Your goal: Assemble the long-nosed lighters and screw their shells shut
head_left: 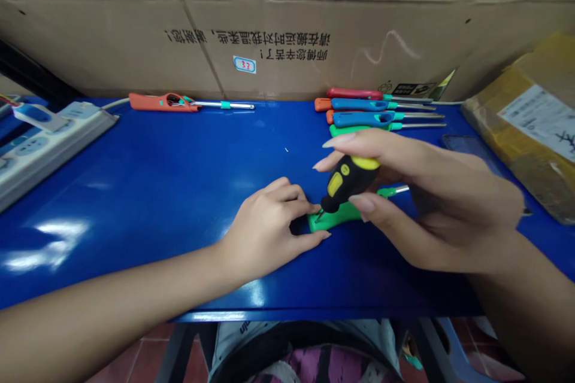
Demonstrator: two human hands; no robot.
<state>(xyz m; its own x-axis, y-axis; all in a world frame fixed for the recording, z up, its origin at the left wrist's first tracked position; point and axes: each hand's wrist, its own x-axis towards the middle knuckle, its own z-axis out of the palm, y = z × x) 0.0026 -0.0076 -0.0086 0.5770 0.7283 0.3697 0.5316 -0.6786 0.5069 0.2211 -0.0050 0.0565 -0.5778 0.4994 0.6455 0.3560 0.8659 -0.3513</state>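
Observation:
A green lighter (pixel 335 216) with a metal nozzle lies flat on the blue table (pixel 157 191) near its front edge. My left hand (pixel 269 230) pinches the lighter's left end, fingers curled. My right hand (pixel 417 191) grips a short black and yellow screwdriver (pixel 348 182), tilted down to the left, with its tip on the lighter's body near my left fingertips.
Several long-nosed lighters (pixel 368 111) in red, orange, blue and green lie side by side at the back right. One orange lighter (pixel 166 102) lies at the back left. A white power strip (pixel 40 137) sits far left, cardboard boxes (pixel 269 24) stand behind, a taped parcel (pixel 530 125) lies right.

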